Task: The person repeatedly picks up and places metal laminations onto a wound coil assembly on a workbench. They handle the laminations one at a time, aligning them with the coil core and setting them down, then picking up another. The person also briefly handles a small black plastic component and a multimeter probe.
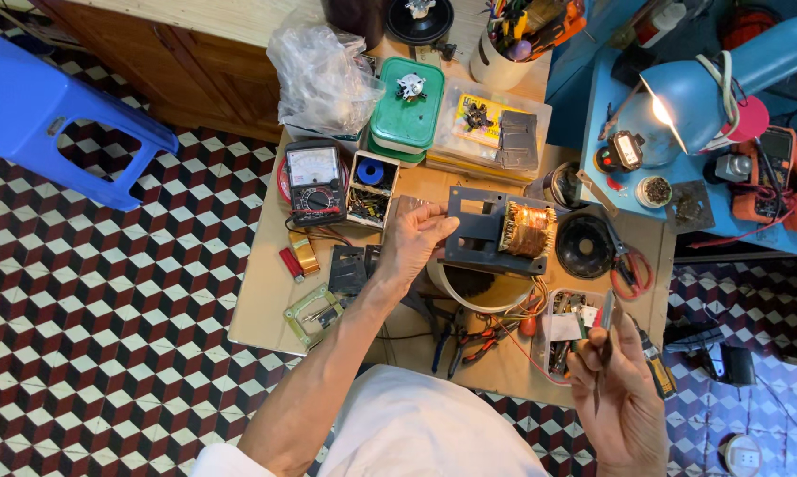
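Glossy copper coil (pixel 527 229) in matt grey metal frame (pixel 478 231).

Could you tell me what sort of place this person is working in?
Probably a small home electronics repair bench: an analogue multimeter, a transformer with a copper coil under the left hand, and pliers crowd the low table.

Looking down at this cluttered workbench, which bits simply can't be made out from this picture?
- Head view: the left hand covers the left edge of the transformer.
- The thin metal strip in the right hand is too slim to identify.
- The lamp glares, washing out things beside it.
- The plastic bag hides its contents.
- The meter dial is too small to read.
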